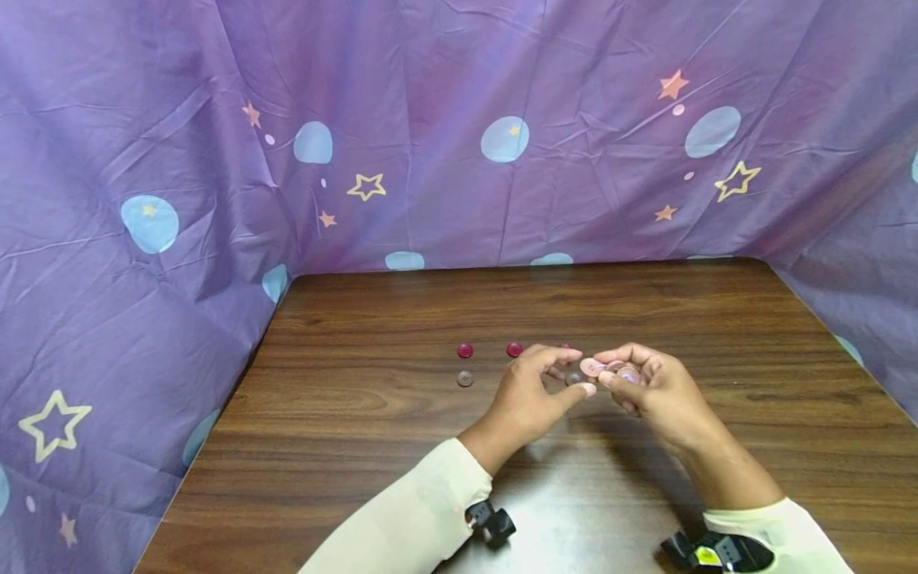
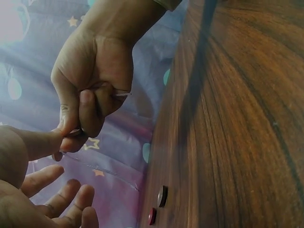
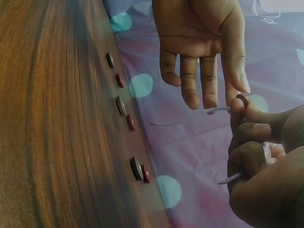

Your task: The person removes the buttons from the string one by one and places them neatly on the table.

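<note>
Several pale pink buttons (image 1: 591,367) are held in my right hand (image 1: 663,399), with thumb and curled fingers around them. A thin pale lace (image 3: 180,121) is gripped in the same hand; one length sticks out past the fingertips and a stiff tip (image 3: 230,179) pokes out below the fingers. Facing it, my left hand (image 1: 531,391) has its fingers spread and relaxed, thumb and forefinger close to the pinched button (image 3: 242,99). Whether the left fingertips touch that button, I cannot tell. Both hands are raised above the table.
On the brown wooden table (image 1: 373,462) lie dark red buttons (image 1: 464,351) in a back row and brown buttons (image 1: 464,379) in front, paired. My left hand covers part of these rows in the head view. A purple patterned cloth (image 1: 430,96) hangs around the table.
</note>
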`<state>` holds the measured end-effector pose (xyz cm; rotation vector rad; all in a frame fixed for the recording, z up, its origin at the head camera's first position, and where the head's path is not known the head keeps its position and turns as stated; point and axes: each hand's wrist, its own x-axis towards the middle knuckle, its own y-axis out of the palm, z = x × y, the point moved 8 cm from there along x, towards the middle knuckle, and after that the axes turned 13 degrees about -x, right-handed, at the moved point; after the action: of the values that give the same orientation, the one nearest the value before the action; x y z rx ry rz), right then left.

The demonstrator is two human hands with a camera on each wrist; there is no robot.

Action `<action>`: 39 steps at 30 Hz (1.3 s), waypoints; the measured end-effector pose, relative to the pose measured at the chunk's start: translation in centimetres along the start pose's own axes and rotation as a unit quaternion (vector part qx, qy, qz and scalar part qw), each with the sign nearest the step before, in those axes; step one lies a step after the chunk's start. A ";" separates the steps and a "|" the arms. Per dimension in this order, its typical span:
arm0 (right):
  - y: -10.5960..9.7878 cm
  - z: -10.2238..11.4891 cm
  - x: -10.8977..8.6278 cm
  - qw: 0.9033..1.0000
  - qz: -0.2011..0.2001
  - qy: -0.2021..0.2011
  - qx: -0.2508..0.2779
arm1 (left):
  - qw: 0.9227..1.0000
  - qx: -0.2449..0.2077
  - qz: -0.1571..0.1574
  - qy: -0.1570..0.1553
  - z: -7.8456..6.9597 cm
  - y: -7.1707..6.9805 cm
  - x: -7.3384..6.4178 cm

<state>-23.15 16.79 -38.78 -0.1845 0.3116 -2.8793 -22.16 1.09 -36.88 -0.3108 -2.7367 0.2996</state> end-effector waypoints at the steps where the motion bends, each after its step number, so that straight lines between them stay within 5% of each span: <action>1: 0.0 0.0 0.0 1.000 0.000 0.001 0.001 | 1.000 -0.001 -0.001 0.000 0.0 0.0 0.0; 21: -0.1 -0.3 -0.1 0.998 0.007 0.012 -0.054 | 0.999 -0.005 -0.023 0.023 0.2 0.2 0.2; 39: -0.4 -0.4 -0.1 0.998 0.002 0.035 -0.051 | 0.999 -0.014 -0.020 0.043 0.2 0.4 0.2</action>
<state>-23.21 17.32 -39.12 -0.1025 0.4730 -2.8723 -22.34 1.45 -37.06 -0.2698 -2.6609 0.2318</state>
